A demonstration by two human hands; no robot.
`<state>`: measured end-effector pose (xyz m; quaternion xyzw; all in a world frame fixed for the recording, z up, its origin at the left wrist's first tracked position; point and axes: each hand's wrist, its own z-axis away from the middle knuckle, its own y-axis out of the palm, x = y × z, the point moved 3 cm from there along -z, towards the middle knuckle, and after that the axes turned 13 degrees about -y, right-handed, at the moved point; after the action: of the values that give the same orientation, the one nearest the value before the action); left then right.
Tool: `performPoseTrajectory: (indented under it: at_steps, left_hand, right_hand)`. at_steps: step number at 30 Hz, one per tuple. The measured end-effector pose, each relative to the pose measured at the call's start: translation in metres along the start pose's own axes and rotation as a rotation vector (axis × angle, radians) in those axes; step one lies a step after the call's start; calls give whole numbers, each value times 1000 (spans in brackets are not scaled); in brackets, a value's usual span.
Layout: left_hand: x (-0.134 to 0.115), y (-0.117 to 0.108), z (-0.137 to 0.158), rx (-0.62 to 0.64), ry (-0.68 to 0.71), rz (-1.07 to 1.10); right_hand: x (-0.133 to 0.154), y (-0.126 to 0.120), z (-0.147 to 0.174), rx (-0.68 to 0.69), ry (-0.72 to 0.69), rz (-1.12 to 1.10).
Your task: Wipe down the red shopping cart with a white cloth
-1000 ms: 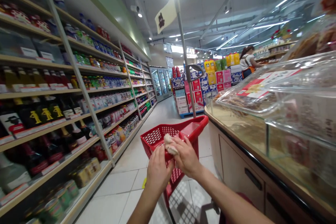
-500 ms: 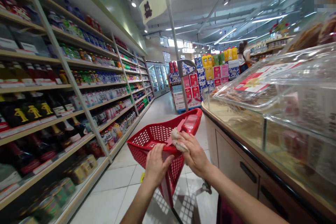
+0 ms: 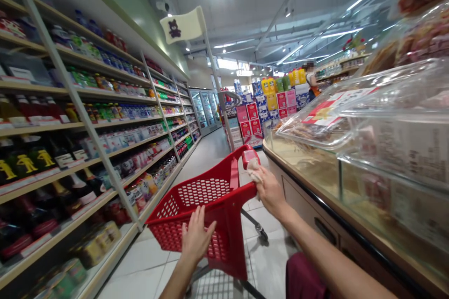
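Observation:
A red plastic shopping cart (image 3: 228, 224) with a perforated basket stands on the tiled floor in front of me, turned with its handle end to the right. My right hand (image 3: 270, 189) is closed around a crumpled whitish cloth (image 3: 254, 171) and presses it against the cart's handle. The handle's far part shows beyond the cloth. My left hand (image 3: 196, 233) lies with fingers spread along the near side of the basket, close to its rim. Nothing is in that hand. A tall pole with a bear flag (image 3: 182, 25) rises behind the cart.
Shelves (image 3: 115, 154) of bottles and cans line the left. A display counter (image 3: 308, 196) stands close on the right, with clear plastic food boxes (image 3: 336, 107) on it. Farther off are stacked cartons (image 3: 250, 117), fridges (image 3: 205, 107) and a person (image 3: 311, 81).
The cart has turned so more of its near side faces me. My right hand with the cloth has moved slightly right and up along the handle; my left hand shifted left and down.

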<state>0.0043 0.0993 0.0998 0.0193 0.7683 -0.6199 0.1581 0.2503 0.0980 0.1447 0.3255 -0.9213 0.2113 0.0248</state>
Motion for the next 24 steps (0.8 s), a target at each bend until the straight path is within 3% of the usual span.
performPoseTrajectory:
  at_steps: [3,7,10,14,16,21,24]
  left_hand:
    - [1,-1,-1,-40,79,-45]
    - [-8,-7,-4,-9,191,-51]
    - [7,1,-11,60,95,-32]
    - [27,19,-8,89,24,-26]
    - [27,24,-2,73,22,-21]
    - [17,27,12,100,-66,-58]
    - [15,29,17,98,-90,-86]
  right_hand:
    - [27,16,8,13,-79,105]
    - [46,34,14,145,-203,148]
    - [24,26,9,182,-212,198]
    - [-19,7,-4,91,-1,360]
    - [-18,17,-2,127,8,372]
    - [23,63,10,358,-250,235]
    - [6,51,-4,361,-151,305]
